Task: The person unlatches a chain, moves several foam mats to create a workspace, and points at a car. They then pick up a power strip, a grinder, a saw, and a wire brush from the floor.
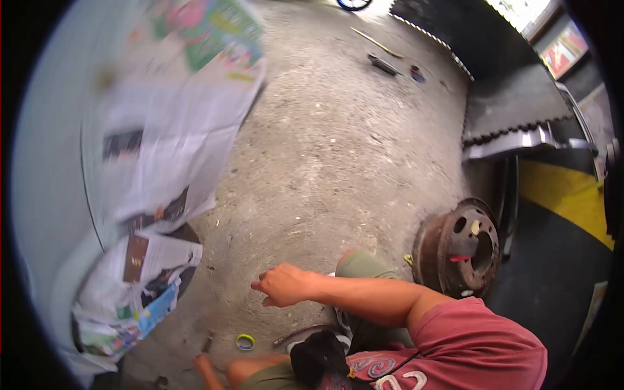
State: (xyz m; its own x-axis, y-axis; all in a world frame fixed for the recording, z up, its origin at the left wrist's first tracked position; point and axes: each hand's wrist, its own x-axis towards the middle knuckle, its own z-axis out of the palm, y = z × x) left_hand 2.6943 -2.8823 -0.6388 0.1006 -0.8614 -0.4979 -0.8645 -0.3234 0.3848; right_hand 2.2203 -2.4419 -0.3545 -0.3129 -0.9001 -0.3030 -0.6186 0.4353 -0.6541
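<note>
My right hand [285, 286] is held out over the concrete floor, fingers partly curled and thumb apart, with nothing visible in it. Low at the left, by my bent knee, my left hand [202, 361] is small and partly cut off by the frame. Its fingers look closed by a small brownish piece [208, 342] whose kind I cannot make out. A yellow-green roll of tape [245, 342] lies on the floor between that hand and my feet. Newspaper sheets [169, 149] cover part of the light vehicle panel [52, 162], and more newspaper [140, 286] covers the wheel.
A rusty wheel rim [458, 250] stands at the right, beside a black and yellow surface [559, 201]. Dark panels with toothed edges [513, 84] rise at the upper right. A dark tool [383, 65] and a thin rod [376, 42] lie on the far floor.
</note>
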